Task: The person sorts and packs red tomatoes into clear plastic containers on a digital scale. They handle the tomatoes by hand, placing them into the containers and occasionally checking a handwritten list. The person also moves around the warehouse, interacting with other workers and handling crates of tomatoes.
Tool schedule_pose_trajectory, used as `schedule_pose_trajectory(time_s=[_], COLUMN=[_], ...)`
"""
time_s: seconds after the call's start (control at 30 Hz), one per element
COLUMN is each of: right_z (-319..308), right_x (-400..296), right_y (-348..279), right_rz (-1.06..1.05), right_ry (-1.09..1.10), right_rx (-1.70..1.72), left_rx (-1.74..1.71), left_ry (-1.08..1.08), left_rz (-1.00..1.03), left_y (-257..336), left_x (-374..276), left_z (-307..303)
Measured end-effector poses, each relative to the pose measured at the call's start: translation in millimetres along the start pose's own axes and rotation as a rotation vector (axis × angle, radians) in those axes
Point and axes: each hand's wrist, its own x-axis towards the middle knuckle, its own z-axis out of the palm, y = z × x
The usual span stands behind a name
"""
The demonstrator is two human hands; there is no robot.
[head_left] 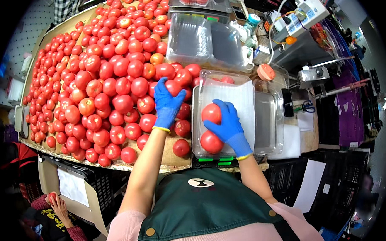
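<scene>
My left hand [168, 105], in a blue knit glove with a yellow cuff, has its fingers and thumb around a tomato [173, 87] at the right edge of a large tomato heap [112, 82]. My right hand [227, 123], gloved the same way, holds another tomato [211, 113] inside a clear plastic tray [197, 133]. A second tomato [211, 141] lies in that tray below my right thumb. White liner paper [232, 92] covers part of the tray, and red tomatoes show at its far end. Under the tray's near edge sits a scale with green displays [224, 161].
Empty clear trays [190, 35] stand behind, beside a second scale [199, 0] bearing packed tomatoes. To the right are a power strip [308, 14], a phone [287, 102] and scissors [307, 107]. At lower left, another person's hand [60, 209] is beside a lined crate [73, 185].
</scene>
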Motion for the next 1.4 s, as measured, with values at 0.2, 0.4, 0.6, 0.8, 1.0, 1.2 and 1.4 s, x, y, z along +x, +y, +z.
schedule_pose_trajectory(time_s=[0.2,0.4,0.6,0.8,1.0,1.2,1.4], right_z=[-1,-40,-66,-62,-64,-70,-55], right_x=[-7,-27,-38,-3,8,6,8], right_y=[24,15,14,-15,-17,-16,1], right_rz=[0.01,-0.023,0.048,-0.064,-0.011,0.084,-0.188], right_ry=[-0.036,0.256,0.394,0.317,0.274,0.173,0.471], right_rx=[0.266,0.402,0.509,0.58,0.915,1.161,0.282], left_rx=[-0.156,0.314,0.071,0.216,-0.546,-0.149,0.393], left_ry=[-0.184,-0.225,0.279,-0.157,-0.128,-0.456,-0.363], left_rz=[0.501,0.601,0.312,0.068,0.083,0.515,0.449], left_y=[121,92,44,-48,29,94,98], left_x=[-13,-26,61,89,76,0,-18], left_z=[-13,31,8,28,-18,-12,22])
